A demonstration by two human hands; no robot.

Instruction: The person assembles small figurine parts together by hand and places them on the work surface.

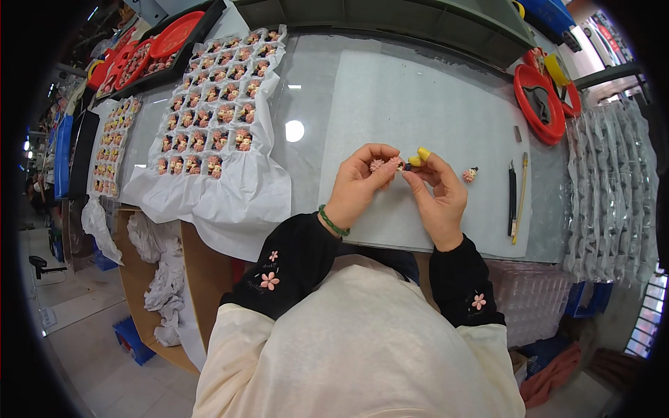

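Over the white sheet (pixel 425 97), my two hands meet around a small pink-haired figurine (pixel 396 162). My left hand (pixel 354 187), with a green bead bracelet (pixel 334 221) at its wrist, is closed on it between thumb and fingers. Yellow finger cots (pixel 422 154) cover fingertips of my right hand (pixel 443 202), which pinches the figurine's dark end from the other side. Fine detail there is partly hidden by the fingers. A second pink piece (pixel 376 165) shows against my left fingers; whether it is held or lying there, I cannot tell. Right of my hands lies another figurine (pixel 470 174).
At the left, a paper-lined tray (pixel 230 150) holds rows of similar figurines, with a smaller tray (pixel 111 150) beyond it. A black pen-like tool (pixel 512 198) and thin yellow brush (pixel 521 198) lie right. Red dishes (pixel 540 104) and stacked clear plastic trays (pixel 610 188) stand farther right.
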